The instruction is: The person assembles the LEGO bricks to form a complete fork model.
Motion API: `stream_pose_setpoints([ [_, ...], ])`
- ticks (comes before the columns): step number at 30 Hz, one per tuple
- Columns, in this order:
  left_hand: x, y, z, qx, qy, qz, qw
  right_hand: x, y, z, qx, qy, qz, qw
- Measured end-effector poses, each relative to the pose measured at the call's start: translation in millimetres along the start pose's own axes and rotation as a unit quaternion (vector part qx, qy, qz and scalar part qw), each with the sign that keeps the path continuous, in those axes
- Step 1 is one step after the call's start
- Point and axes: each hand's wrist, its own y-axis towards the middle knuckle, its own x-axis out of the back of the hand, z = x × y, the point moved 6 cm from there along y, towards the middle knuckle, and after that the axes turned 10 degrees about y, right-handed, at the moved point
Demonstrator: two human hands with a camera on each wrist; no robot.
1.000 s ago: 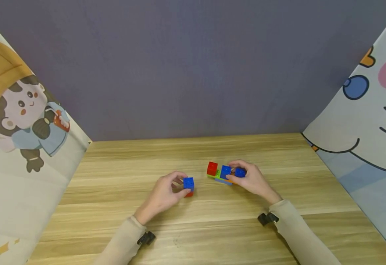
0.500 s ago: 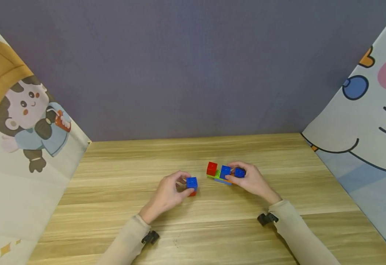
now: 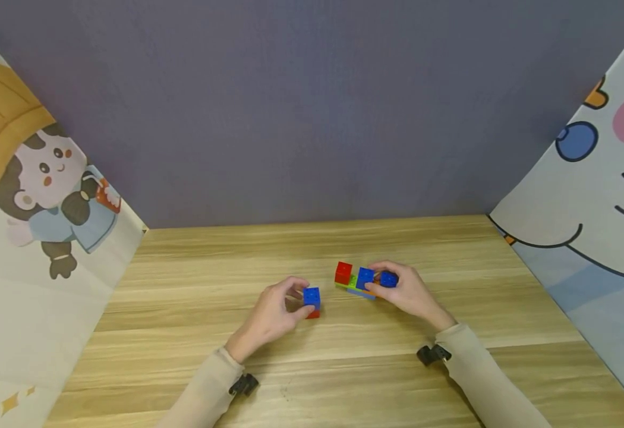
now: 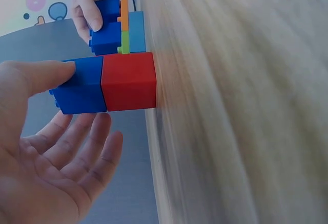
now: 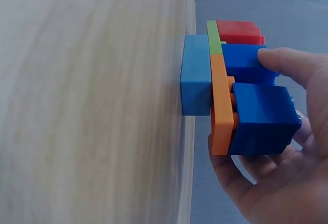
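Note:
My left hand (image 3: 271, 310) pinches a blue toy brick (image 4: 82, 85) between thumb and fingers. That brick sits on a red brick (image 4: 129, 82), whose lower face is right at the tabletop. To its right stands a built-up brick piece: a light blue brick (image 5: 196, 75) at the bottom, then a thin green plate (image 5: 213, 37) and a thin orange plate (image 5: 221, 103) side by side. On top are a red brick (image 3: 343, 272) and two dark blue bricks, the middle one (image 3: 365, 277) and the right one (image 5: 265, 119). My right hand (image 3: 409, 290) grips the middle blue brick, thumb on its near face.
The wood-grain table (image 3: 344, 380) carries both stacks near its middle. A grey panel (image 3: 312, 113) rises behind it. White panels with cartoon prints stand at the left (image 3: 12, 297) and right (image 3: 574, 196). Small black cameras sit on both wrists.
My left hand has slid a little to the right with the blue and red bricks, nearer the built-up piece. The right hand and its piece have stayed in place.

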Motion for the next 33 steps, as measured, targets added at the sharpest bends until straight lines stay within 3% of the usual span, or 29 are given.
stream_pose_setpoints([
  [22, 4.1, 0.5, 5.7, -0.004, 0.015, 0.005, 0.9999, 0.2, 3.9, -3.6, -0.009, 0.005, -0.006, 0.9999],
  [33, 5.3, 0.9, 6.7, -0.008, 0.019, -0.009, 0.9997, -0.1, 3.7, 2.1, -0.004, 0.007, -0.012, 0.9999],
])
